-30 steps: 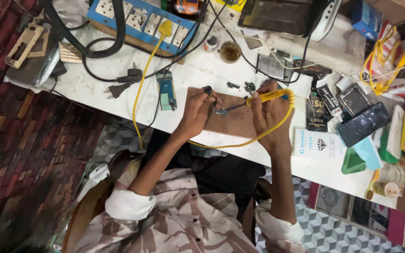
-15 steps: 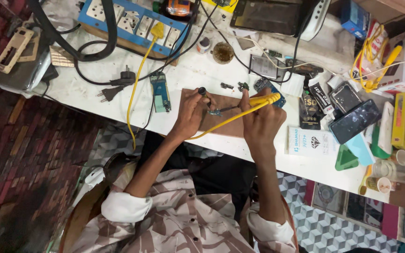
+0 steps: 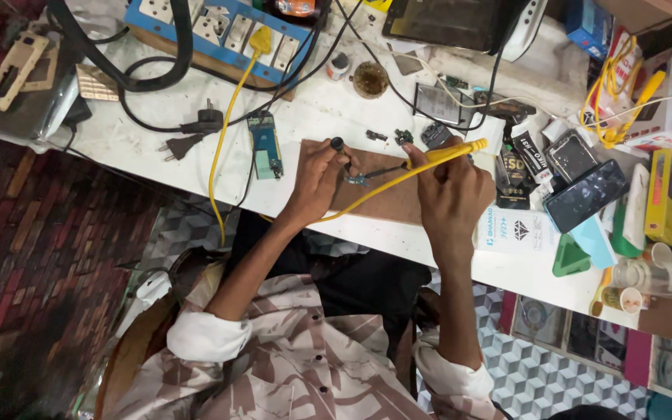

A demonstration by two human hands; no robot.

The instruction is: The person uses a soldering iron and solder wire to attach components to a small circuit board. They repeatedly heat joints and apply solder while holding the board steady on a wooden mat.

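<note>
My right hand [image 3: 451, 187] grips a yellow soldering iron [image 3: 445, 153] whose dark tip points left toward a small blue circuit part [image 3: 356, 180]. My left hand [image 3: 316, 175] pinches a thin dark tool with a round black end [image 3: 337, 144] and steadies that part. Both hands rest over a brown board [image 3: 386, 198] on the white worktable [image 3: 149, 144]. The iron's yellow cord [image 3: 351, 207] runs under my left wrist.
A blue power strip [image 3: 219, 27] with a yellow plug sits at the back. A blue circuit module [image 3: 264, 144], a loose black plug [image 3: 196, 124], a dark phone [image 3: 585, 194], boxes, a tablet and small parts crowd the table. Red brick floor lies left.
The view has shifted slightly and both hands appear a little lower left. The iron's tip stays near the small part; both grips are unchanged.
</note>
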